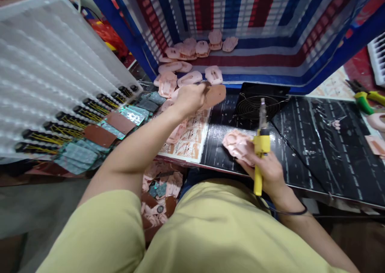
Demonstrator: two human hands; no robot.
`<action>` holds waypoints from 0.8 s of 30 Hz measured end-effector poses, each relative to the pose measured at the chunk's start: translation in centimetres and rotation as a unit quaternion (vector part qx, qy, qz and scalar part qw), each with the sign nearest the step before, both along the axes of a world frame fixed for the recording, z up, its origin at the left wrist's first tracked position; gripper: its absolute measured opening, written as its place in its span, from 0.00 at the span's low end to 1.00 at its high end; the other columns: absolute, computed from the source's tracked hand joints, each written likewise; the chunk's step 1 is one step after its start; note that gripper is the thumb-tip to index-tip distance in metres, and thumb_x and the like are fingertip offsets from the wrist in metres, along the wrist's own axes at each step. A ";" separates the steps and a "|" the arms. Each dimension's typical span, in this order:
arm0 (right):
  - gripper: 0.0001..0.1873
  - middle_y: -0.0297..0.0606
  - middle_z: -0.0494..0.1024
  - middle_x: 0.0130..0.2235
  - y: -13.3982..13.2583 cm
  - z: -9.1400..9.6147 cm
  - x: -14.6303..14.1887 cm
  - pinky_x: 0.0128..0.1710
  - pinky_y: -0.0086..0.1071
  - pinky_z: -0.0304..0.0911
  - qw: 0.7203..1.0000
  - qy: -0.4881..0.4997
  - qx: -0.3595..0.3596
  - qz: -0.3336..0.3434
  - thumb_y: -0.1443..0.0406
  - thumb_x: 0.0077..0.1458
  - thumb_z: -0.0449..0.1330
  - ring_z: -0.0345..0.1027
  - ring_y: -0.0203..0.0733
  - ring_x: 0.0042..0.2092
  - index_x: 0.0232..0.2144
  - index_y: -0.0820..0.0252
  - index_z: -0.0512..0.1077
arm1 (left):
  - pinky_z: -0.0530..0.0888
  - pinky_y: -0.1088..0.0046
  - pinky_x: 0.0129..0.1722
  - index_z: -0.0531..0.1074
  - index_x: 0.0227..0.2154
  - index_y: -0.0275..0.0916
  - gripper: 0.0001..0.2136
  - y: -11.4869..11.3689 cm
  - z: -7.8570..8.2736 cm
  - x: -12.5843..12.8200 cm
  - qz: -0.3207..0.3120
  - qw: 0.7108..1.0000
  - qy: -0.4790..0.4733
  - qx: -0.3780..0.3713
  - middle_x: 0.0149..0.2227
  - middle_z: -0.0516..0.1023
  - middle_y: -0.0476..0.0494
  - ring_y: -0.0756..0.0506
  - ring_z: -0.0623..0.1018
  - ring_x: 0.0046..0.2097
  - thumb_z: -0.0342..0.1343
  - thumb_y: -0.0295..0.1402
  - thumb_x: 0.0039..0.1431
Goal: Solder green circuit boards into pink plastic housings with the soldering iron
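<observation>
My left hand [191,99] reaches across the bench, its fingers closed on a flat brown board [215,96] with a rounded end and a small hole. In my right hand [269,168] are a yellow soldering iron [261,144], its slim shiny nose pointing up and away, and a crinkled pink moulded part [236,143]. Several pink oval shells [189,78] lie around and beyond my left hand. Left of my forearm, green circuit boards [80,154] and brown boards [100,135] are attached to yellow wires.
A white ribbed tray [51,64] leans at the left. A blue-framed crate lined with striped cloth [255,68] tilts behind the bench. Before it sits a black fan [257,105] with a cord. Pliers [368,98] lie at right. Pink pieces [162,208] fill the space below the bench edge.
</observation>
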State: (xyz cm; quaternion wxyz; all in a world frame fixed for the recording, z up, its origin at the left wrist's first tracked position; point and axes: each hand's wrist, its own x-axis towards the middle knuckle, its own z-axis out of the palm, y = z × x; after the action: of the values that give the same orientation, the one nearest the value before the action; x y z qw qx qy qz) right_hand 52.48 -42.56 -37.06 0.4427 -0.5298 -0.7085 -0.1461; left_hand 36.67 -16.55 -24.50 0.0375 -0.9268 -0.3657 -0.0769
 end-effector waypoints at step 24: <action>0.13 0.39 0.80 0.41 -0.4 0.0 5.3 0.47 0.40 0.70 0.973 -0.106 -0.083 0.187 0.71 0.61 0.55 0.77 0.43 0.42 0.47 0.57 0.72 | 0.56 0.49 0.68 0.55 0.69 0.38 0.25 -10.0 -4.9 -6.9 -0.177 0.961 0.131 -0.168 0.71 0.53 0.35 0.36 0.54 0.72 0.41 0.34 0.71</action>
State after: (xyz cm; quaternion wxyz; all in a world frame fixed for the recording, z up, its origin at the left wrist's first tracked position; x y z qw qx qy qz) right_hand 57.76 -42.95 -37.06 0.3388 -0.4038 -0.8479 -0.0570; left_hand 29.77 -26.52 -29.42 -0.0853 -0.9716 -0.1956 0.1025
